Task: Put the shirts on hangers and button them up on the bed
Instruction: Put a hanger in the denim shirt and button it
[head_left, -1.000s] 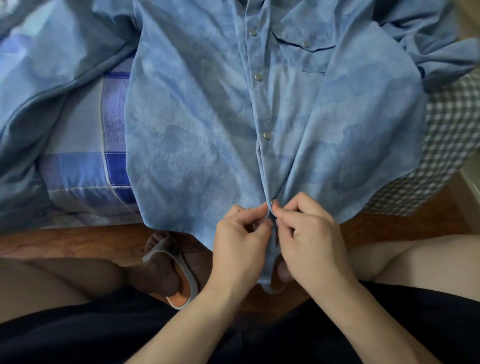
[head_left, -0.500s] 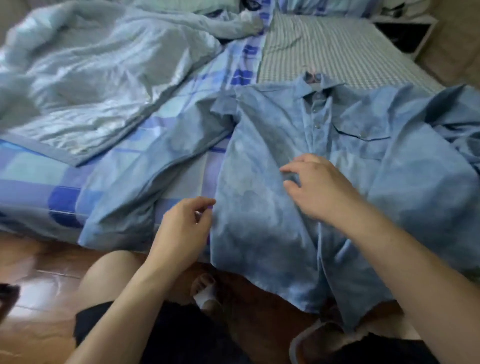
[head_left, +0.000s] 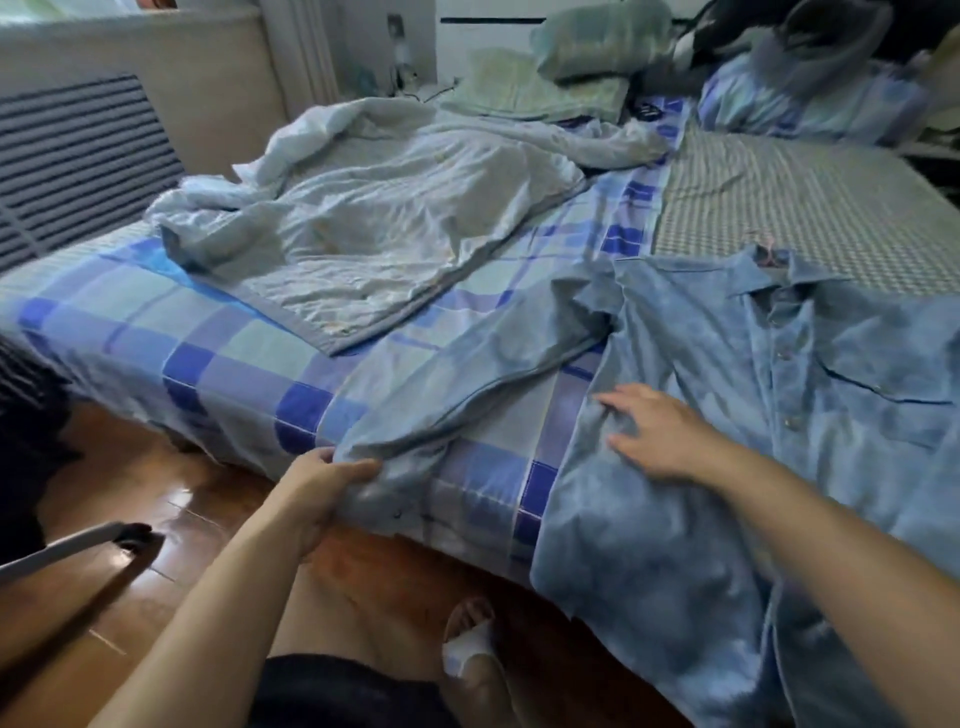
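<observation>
A blue patterned shirt (head_left: 727, 426) lies face up on the bed (head_left: 228, 364), its button placket closed and its hem hanging over the bed's near edge. A pink hanger hook (head_left: 768, 243) pokes out at the collar. The shirt's left sleeve (head_left: 467, 384) stretches out toward the bed's edge. My left hand (head_left: 322, 483) grips the cuff end of that sleeve. My right hand (head_left: 657, 431) lies flat with straight fingers on the shirt's front, left of the placket.
A crumpled pale quilt (head_left: 374, 218) covers the bed's far left. A grey checked sheet (head_left: 805, 208) lies behind the shirt, with pillows (head_left: 587, 57) beyond. My knee and a sandalled foot (head_left: 467, 644) are on the wooden floor (head_left: 119, 597) below.
My hands left the bottom button. The left hand moved out to the sleeve cuff and took hold of it; the right hand slid flat onto the shirt front. My view lifted and turned left.
</observation>
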